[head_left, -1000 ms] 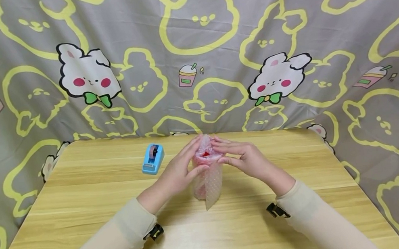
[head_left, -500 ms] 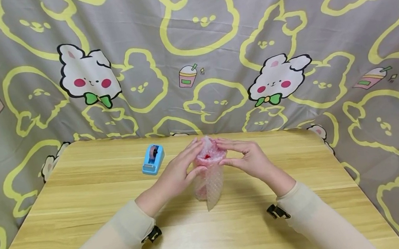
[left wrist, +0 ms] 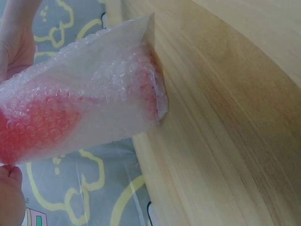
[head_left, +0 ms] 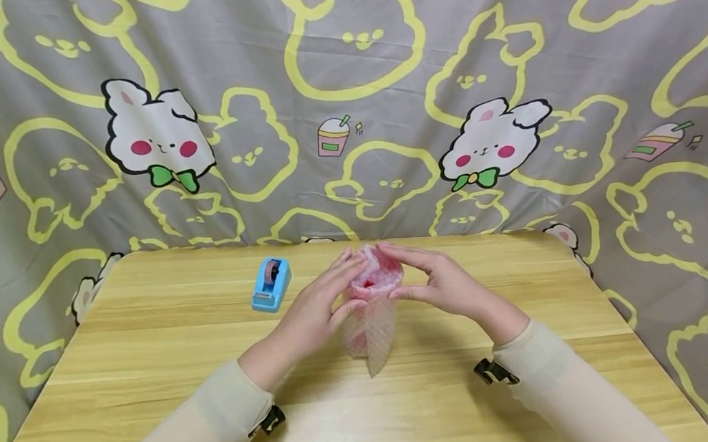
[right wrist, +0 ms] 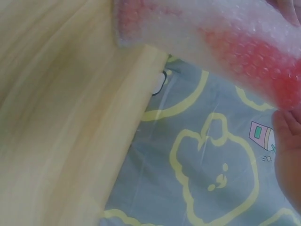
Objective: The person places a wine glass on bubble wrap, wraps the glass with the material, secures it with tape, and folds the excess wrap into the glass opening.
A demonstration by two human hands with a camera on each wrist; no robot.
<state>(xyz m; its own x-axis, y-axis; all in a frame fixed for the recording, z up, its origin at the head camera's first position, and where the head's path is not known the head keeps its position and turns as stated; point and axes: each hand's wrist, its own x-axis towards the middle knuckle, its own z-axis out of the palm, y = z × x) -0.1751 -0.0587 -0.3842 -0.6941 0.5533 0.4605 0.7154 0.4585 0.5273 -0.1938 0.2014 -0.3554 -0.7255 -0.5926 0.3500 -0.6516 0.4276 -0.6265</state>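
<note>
Bubble wrap (head_left: 378,330) stands on the table as an upright roll in the head view, around a red object (head_left: 368,284) that shows through its top opening. In the left wrist view the red shows strongly near the upper end of the bubble wrap (left wrist: 108,89) and more faintly at the base; the object's kind is blurred by the wrap. My left hand (head_left: 323,298) holds the upper left side of the roll, thumb in front and fingers over the top edge. On the opposite side, my right hand (head_left: 443,282) grips the upper rim between thumb and fingers. A pointed loose flap hangs down the front.
A blue tape dispenser (head_left: 271,284) with a roll of tape sits to the left of my left hand. The wooden table (head_left: 147,343) reaches back to a grey patterned curtain (head_left: 390,195).
The upright peak of wrap at the top has folded down and inward under my fingers. My hands have shifted slightly around the rim; the dispenser stays put.
</note>
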